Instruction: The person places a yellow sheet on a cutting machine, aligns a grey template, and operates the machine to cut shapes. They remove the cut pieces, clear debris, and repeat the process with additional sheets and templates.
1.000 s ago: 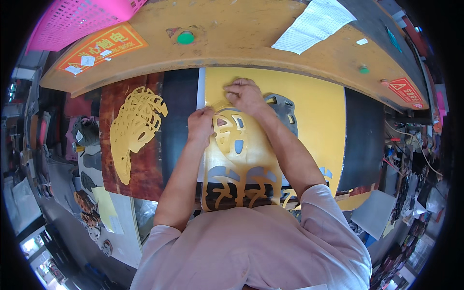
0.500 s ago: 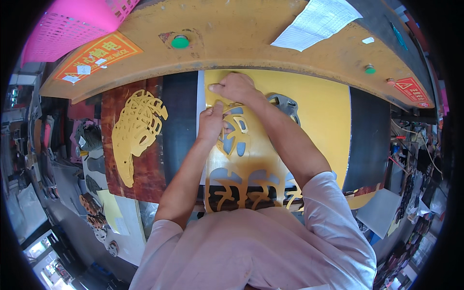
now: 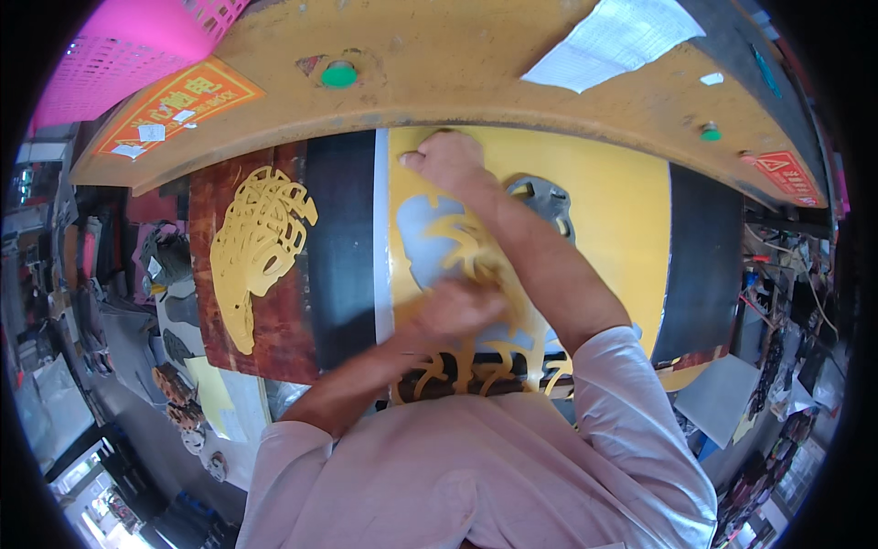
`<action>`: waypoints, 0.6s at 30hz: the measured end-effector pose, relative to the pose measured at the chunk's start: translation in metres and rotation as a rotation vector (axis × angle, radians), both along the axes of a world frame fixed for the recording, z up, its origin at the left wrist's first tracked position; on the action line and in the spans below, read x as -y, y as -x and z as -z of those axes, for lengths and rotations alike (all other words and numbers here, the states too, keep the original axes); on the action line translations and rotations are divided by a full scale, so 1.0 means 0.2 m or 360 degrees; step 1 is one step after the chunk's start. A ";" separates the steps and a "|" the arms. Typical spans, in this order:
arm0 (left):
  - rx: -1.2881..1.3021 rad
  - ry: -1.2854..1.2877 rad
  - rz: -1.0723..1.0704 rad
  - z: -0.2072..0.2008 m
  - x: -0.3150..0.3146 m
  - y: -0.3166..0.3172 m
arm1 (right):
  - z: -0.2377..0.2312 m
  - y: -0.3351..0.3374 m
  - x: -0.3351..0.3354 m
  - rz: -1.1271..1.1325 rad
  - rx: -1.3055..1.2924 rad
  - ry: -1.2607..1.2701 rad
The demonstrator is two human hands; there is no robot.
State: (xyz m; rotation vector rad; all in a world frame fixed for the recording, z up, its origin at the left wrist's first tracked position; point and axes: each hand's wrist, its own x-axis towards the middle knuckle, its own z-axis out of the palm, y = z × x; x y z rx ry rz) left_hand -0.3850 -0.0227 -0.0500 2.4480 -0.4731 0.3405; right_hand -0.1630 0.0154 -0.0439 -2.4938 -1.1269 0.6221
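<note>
A: Nearest the body, pink sleeves, then the left hand, motion-blurred, lying on the yellow die-cut sheet. Left grip: fingers look curled onto the skeleton strips of cut material, seems to be pinching them, but blur, so I cannot tell for sure.

B: Where is the sheet exactly?

A: Flat on the bench, just right of a white strip edge, under the orange press head. Grey cut-out openings show in it around the forearm; the near edge is a lacy yellow web over the dark bench surface.

B: Right hand?

A: Right hand is further out, at the sheet's far left corner, right under the press head lip. Fingers closed down on the sheet edge, thumb side left. I'd call it a narrow grip holding or pinning the corner.

B: Handling note?

A: Judgement only: the web is thin and floppy, so hold one corner firmly and lift the strips low and slow, or they tear or snag on the cut shapes. Keep fingers out from beneath the press head.

B: Further out?

A: Left of the sheet, a stack of yellow cut pieces on a reddish-brown board, well apart from both hands. On the press head: green button, white paper, orange warning label. Pink plastic basket far left.
</note>
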 end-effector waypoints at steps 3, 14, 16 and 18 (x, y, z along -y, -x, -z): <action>-0.0353 -0.0123 -0.0141 -0.12 0.09 0.06 | 0.04 -0.03 0.02 -0.0045 -0.0067 -0.0059; -0.0784 0.2522 -0.1160 -0.33 -0.24 0.22 | -0.27 0.26 0.43 0.0380 -0.0777 -0.1176; -0.0686 0.2506 -0.1178 -0.31 -0.21 0.24 | -0.32 0.45 0.56 0.0242 -0.0730 -0.1232; -0.0634 0.2544 -0.1141 -0.28 -0.18 0.26 | -0.32 0.59 0.61 -0.0231 -0.0479 -0.1259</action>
